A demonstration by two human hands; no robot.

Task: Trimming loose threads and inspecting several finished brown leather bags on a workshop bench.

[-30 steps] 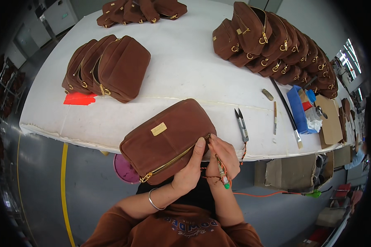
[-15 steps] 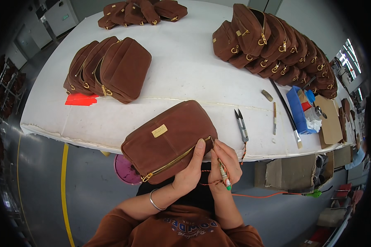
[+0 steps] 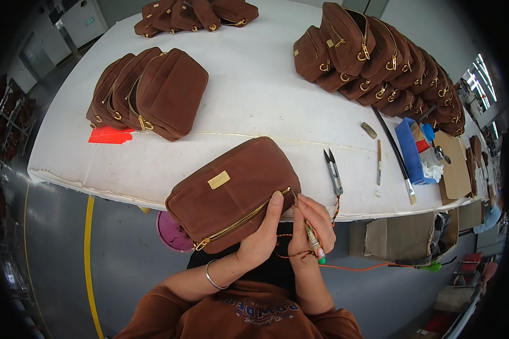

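Note:
A brown zipped pouch with a small gold plate lies tilted at the near edge of the table. My left hand grips its lower right side, thumb pressed beside the gold zipper and fingers hidden beneath. The zipper is closed, its pull at the lower left end. In my right hand is a slim pen-like tool with a green end, its fine tip close to the zipper's upper right end. Whether the tip touches the pouch I cannot tell. A twisted orange cord hangs by my right wrist.
Thread snips lie right of the pouch, near a brush, a thin stick and a blue bin. Brown pouches stand at left, far back and stacked at right. Below the table sit a pink bucket and a cardboard box.
My right hand and the pen-like tool have shifted slightly right, the tip drawing a little away from the zipper's end. My left hand and the pouch stay nearly in place.

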